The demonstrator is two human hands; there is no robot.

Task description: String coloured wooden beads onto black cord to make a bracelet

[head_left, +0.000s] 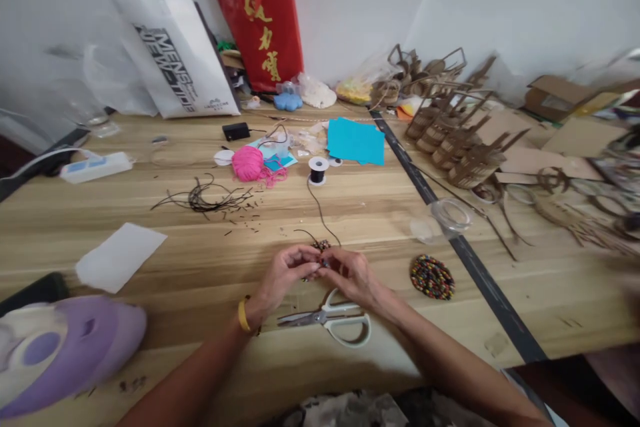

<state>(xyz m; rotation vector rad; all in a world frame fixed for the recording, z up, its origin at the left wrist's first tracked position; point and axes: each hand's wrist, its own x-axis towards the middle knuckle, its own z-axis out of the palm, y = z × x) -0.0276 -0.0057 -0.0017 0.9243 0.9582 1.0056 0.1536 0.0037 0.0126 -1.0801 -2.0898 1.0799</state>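
Note:
My left hand [285, 277] and my right hand [353, 275] meet above the wooden table [200, 267], fingers pinched together on a small beaded piece [323, 247] threaded on a dark cord [320, 210]. The cord runs back to a black thread spool [318, 169]. A yellow band sits on my left wrist. White-handled scissors [335, 320] lie shut just under my hands. A round lid of mixed-colour beads [433, 276] sits to the right of my right hand.
A pink yarn ball [249, 163], teal paper sheets [356, 141], loose dark cord scraps [205, 200], a white paper [120, 256] and a purple-white object [60, 347] lie on the left. Clear lids [450, 215], cardboard models [450, 140], a red bag [260, 13] stand behind.

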